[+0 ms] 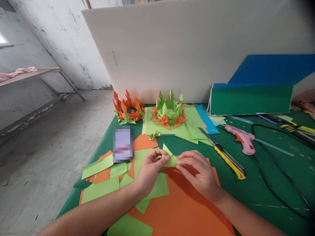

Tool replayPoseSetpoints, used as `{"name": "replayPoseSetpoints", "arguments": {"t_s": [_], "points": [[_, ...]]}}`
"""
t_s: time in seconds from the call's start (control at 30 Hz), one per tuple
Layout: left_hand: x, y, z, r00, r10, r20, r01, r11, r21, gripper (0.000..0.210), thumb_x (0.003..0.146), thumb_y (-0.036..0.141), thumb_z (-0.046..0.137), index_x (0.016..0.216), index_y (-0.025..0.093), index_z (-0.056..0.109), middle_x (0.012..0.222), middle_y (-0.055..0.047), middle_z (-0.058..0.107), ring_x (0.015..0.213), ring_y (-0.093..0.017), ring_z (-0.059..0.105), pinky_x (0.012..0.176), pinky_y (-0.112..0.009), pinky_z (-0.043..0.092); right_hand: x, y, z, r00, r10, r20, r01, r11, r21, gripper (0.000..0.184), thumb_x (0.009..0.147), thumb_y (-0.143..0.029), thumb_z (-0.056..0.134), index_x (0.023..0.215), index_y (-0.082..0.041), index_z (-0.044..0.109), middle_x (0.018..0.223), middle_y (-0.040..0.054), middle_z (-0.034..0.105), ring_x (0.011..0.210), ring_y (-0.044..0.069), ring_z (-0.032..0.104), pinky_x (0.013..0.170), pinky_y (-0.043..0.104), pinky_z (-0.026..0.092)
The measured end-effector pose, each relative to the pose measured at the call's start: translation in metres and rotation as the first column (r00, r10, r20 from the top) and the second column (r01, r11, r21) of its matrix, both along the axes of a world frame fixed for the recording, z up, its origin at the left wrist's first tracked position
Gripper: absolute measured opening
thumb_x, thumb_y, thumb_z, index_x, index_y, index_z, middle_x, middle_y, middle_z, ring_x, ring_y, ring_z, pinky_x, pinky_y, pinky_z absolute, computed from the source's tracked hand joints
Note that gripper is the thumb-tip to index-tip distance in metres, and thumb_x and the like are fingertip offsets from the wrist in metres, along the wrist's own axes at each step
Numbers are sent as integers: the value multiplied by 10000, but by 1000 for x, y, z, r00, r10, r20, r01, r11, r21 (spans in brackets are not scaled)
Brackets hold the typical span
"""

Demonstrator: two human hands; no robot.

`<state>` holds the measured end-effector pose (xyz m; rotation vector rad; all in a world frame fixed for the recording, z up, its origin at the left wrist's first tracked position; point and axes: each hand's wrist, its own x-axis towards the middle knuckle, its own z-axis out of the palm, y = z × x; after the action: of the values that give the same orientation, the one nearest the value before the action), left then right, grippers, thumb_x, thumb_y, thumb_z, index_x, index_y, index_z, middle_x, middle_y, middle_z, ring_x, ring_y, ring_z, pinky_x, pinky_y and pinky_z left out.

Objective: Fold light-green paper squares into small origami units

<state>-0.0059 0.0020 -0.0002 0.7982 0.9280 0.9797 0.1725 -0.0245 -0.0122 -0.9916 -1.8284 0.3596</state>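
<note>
Between my two hands is a small piece of light green paper (172, 160), folded, with one pointed flap standing up. My left hand (152, 170) pinches its left side between thumb and fingers. At the right edge, the thumb and fingers of my right hand (200, 172) close on the same piece. Below lie a large orange sheet (182, 206) and several loose green sheets (100, 190). Just beyond my hands sits a tiny folded green paper piece (154, 135). Farther back stand an orange paper crown (126, 109) and a green paper crown (169, 108) with orange paper flowers.
A phone with a blurred screen (122, 144) lies left. To the right are a yellow utility knife (227, 159), a pink glue gun (242, 137) with its black cord, and pliers (295, 127). A white board (172, 49) rises behind the green table (275, 183).
</note>
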Motion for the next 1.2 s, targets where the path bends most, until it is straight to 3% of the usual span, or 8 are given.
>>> {"name": "replayPoseSetpoints", "arguments": {"t_s": [0.13, 0.23, 0.4, 0.5, 0.83, 1.2], "points": [[1, -1, 0, 1000, 29, 0, -29, 999, 19, 320, 743, 287, 764, 1014, 248, 597, 910, 23, 546, 785, -93, 547, 682, -197, 442, 0, -2, 0, 1000, -23, -9, 23, 999, -41, 204, 858, -164, 647, 1041, -250, 616, 965, 51, 648, 939, 210, 584, 808, 354, 490], [3, -3, -1, 999, 40, -24, -38, 996, 77, 437, 726, 266, 778, 1121, 249, 591, 917, 8, 549, 823, -107, 546, 715, -202, 448, -1, -1, -1, 999, -38, -28, 33, 987, -156, 265, 864, -213, 643, 1122, -251, 597, 1008, 61, 641, 908, 206, 581, 777, 336, 498], [4, -4, -7, 1000, -4, -31, 9, 987, 163, 367, 724, 223, 779, 1034, 218, 584, 869, 8, 583, 805, -105, 564, 731, -212, 463, -5, 1, -2, 991, 32, -133, -73, 944, -321, 62, 902, -199, 550, 917, -228, 603, 852, 27, 610, 756, 158, 565, 669, 266, 482], [4, -3, -8, 998, -56, -22, 59, 986, 159, 301, 722, 210, 780, 949, 196, 582, 863, 2, 608, 800, -99, 572, 737, -211, 468, -5, 0, -1, 987, 34, -154, -89, 926, -366, 108, 906, -190, 519, 810, -216, 563, 753, 5, 553, 690, 143, 526, 619, 250, 443], [3, -3, -8, 987, -135, -83, 142, 986, 84, 257, 701, 242, 791, 856, 167, 599, 732, 32, 530, 683, -81, 511, 674, -223, 437, -3, -3, -4, 994, 21, -103, -54, 943, -329, 187, 907, -216, 486, 720, -217, 492, 671, -16, 492, 614, 139, 471, 570, 255, 385], [2, -3, -8, 986, -152, -63, 159, 980, 119, 290, 714, 242, 782, 884, 185, 555, 760, 37, 554, 689, -78, 526, 660, -208, 426, 0, -3, -2, 992, 82, -93, -109, 939, -327, 224, 950, -246, 415, 740, -216, 487, 677, -11, 480, 610, 140, 459, 565, 264, 376]]}}
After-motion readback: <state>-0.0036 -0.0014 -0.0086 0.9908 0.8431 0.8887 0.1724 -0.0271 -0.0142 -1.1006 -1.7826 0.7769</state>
